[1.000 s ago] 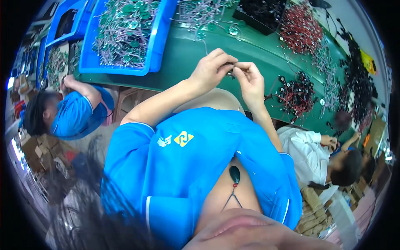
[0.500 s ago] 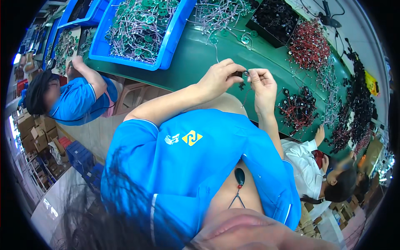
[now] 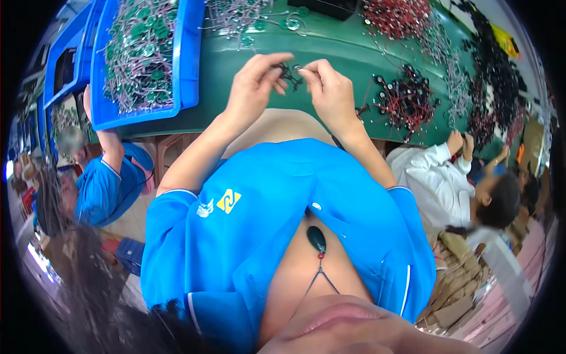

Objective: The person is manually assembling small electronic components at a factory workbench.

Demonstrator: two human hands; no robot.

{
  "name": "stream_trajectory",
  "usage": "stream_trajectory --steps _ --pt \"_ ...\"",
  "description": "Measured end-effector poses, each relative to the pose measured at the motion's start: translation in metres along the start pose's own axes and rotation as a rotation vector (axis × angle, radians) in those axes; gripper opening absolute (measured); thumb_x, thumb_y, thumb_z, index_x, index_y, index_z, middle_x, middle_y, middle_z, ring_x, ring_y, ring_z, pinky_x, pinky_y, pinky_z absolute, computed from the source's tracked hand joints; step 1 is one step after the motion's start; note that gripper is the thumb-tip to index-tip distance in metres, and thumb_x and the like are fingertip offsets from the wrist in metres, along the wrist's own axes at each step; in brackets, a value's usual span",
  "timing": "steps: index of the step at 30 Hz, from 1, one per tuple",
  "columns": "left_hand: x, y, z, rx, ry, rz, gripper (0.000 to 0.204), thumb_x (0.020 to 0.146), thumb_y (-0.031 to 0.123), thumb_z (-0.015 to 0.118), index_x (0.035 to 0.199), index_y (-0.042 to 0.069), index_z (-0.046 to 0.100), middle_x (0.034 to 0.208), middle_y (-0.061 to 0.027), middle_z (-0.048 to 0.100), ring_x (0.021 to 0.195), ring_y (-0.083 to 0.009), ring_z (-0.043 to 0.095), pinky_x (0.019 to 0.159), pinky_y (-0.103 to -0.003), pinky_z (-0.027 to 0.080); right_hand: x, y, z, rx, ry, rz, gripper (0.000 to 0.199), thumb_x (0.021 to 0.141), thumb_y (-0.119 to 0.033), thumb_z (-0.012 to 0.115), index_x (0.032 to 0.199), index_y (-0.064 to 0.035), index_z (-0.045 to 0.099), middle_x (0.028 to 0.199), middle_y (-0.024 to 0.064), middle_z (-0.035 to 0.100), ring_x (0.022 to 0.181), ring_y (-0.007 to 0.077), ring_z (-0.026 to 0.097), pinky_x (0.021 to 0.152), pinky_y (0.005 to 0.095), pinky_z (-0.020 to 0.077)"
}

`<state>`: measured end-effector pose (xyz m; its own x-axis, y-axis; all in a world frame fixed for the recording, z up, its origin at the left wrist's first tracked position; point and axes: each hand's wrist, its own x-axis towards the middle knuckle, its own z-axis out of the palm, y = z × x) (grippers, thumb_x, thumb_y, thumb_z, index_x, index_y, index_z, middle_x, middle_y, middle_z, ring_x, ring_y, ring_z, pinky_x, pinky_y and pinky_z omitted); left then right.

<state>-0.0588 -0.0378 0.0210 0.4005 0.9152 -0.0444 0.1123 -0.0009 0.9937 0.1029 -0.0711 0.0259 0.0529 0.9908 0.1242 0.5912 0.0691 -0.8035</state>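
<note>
Both my hands are raised over the near side of the green table (image 3: pixel 236 112), fingertips close together. My left hand (image 3: pixel 247 85) is closed with the forefinger stretched over a small cluster of black parts (image 3: pixel 290 78) hanging between the hands. My right hand (image 3: pixel 332 97) pinches thumb against forefinger at the cluster's right side. A tiny shiny end shows at its fingertips, too small to name. Right of that hand lies a loose pile of black parts with red wires (image 3: pixel 407 100).
A blue bin (image 3: pixel 188 71) with green discs on pale wires stands left; similar pieces (image 3: pixel 247 15) lie beside it. Beyond are a red-wired pile (image 3: pixel 395 17), a black box (image 3: pixel 330 7) and a long black heap (image 3: pixel 495 82). Co-workers sit left (image 3: pixel 106 189) and right (image 3: pixel 436 183).
The view has shifted, so table and bin sit higher and further left. My hands have moved slightly apart, and the black cluster now shows between them. The right co-worker's hands have come together.
</note>
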Motion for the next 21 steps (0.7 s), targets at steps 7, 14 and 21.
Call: stream_trajectory --steps 7,14,21 --pt "0.003 -0.003 0.006 -0.116 0.034 -0.087 0.028 0.089 0.002 0.043 0.116 0.000 0.050 0.090 -0.0101 0.061 0.075 -0.0138 0.063 0.068 -0.025 0.049 -0.005 -0.007 0.003 0.532 -0.103 0.227 0.013 0.088 -0.013 0.054 0.084 -0.0002 0.052 0.062 0.0042 0.059 0.051 0.0052 0.048 0.044 0.0212 0.0361" --pt "0.001 -0.003 0.010 -0.102 0.058 -0.098 0.025 0.090 0.005 0.043 0.112 -0.002 0.052 0.094 -0.0108 0.062 0.080 -0.0151 0.064 0.071 -0.024 0.049 -0.008 -0.005 0.005 0.473 -0.037 0.135 0.015 0.086 -0.016 0.056 0.080 -0.0018 0.052 0.061 0.0047 0.060 0.052 0.0089 0.056 0.043 0.0237 0.0388" --pt "-0.001 -0.003 0.012 -0.137 0.033 -0.062 0.027 0.088 0.003 0.049 0.114 -0.002 0.051 0.100 -0.0106 0.060 0.088 -0.0148 0.060 0.078 -0.025 0.048 -0.010 0.002 0.014 0.243 0.020 0.123 0.015 0.085 -0.019 0.057 0.080 -0.0049 0.054 0.055 0.0035 0.056 0.047 0.0071 0.053 0.041 0.0235 0.0372"
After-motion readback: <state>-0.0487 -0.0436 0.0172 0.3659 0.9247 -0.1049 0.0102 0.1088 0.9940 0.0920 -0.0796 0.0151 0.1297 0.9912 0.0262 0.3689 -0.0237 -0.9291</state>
